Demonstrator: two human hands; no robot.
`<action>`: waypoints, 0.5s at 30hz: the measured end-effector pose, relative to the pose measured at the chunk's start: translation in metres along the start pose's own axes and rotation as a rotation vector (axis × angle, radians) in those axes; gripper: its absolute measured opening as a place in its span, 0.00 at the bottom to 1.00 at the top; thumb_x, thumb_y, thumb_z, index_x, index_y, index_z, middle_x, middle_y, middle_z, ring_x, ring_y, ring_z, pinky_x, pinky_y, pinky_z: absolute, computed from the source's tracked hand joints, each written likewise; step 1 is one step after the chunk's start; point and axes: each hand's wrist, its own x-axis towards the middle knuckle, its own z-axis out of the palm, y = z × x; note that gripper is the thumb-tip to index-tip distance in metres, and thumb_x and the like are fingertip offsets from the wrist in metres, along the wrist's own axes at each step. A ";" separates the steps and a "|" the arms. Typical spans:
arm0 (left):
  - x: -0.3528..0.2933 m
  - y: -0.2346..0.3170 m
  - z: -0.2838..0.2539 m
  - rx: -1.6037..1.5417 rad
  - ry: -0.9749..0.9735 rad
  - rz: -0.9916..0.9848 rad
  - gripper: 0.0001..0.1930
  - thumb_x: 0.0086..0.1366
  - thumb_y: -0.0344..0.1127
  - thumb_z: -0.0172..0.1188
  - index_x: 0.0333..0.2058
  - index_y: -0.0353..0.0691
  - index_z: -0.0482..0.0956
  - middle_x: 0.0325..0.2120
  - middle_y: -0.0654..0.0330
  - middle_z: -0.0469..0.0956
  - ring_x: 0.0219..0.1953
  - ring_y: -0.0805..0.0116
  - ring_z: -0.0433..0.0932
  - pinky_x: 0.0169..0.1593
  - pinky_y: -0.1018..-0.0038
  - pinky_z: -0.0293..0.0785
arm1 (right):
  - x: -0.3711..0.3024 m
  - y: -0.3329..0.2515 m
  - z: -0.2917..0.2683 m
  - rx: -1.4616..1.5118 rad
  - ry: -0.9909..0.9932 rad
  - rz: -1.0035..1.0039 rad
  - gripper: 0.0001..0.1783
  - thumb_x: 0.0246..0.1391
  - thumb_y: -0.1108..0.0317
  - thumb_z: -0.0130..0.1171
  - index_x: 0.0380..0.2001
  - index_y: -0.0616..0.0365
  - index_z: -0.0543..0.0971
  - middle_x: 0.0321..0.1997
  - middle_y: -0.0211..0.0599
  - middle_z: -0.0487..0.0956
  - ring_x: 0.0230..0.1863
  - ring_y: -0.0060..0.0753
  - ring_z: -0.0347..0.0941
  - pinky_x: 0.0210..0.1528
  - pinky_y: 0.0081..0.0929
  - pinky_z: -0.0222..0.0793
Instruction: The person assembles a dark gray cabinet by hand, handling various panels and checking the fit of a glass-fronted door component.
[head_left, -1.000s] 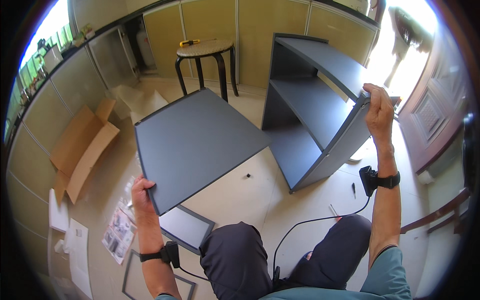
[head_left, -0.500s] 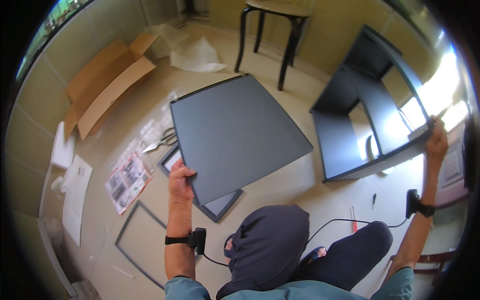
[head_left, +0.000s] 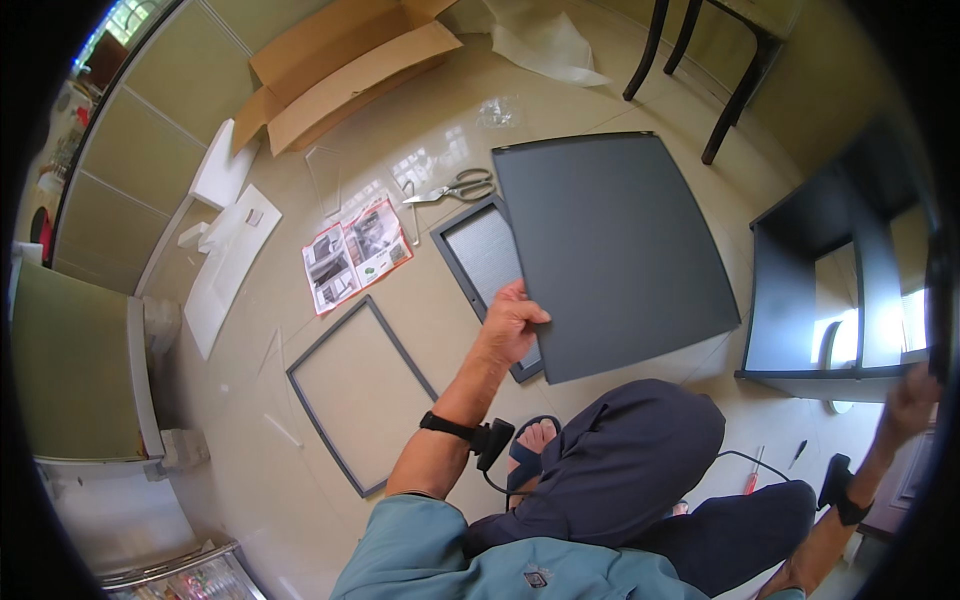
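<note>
My left hand [head_left: 512, 325] is closed on the near left edge of a flat dark grey panel [head_left: 620, 260], thumb on top and fingers underneath. The panel is held above the floor and partly covers a dark frame with a grey inset [head_left: 480, 250]. At the far right, my right hand [head_left: 908, 402] grips the near edge of a dark open cabinet [head_left: 800, 300]; its fingertips are lost in the dark rim of the picture. Left of my left hand, a thin empty rectangular frame [head_left: 330, 430] lies on the floor.
Scissors [head_left: 455, 188] and a printed sheet [head_left: 355, 255] lie beyond the thin frame. An open cardboard box [head_left: 360, 75] and white wrapping [head_left: 545, 45] are at the back. A dark-legged stool [head_left: 740, 100] stands far right; a red screwdriver [head_left: 753, 475] lies near my knee.
The view has swung left, so the room shifts rightward in the picture. The panel stays in my left hand, and my right hand remains at the cabinet's edge.
</note>
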 end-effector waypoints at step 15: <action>-0.015 -0.084 0.019 -0.147 -0.170 -0.229 0.28 0.42 0.14 0.47 0.47 0.30 0.74 0.37 0.55 0.80 0.36 0.67 0.80 0.43 0.74 0.78 | 0.010 -0.208 0.081 1.201 -1.167 0.829 0.28 0.64 0.54 0.50 0.59 0.63 0.67 0.31 0.36 0.79 0.23 0.23 0.75 0.26 0.16 0.73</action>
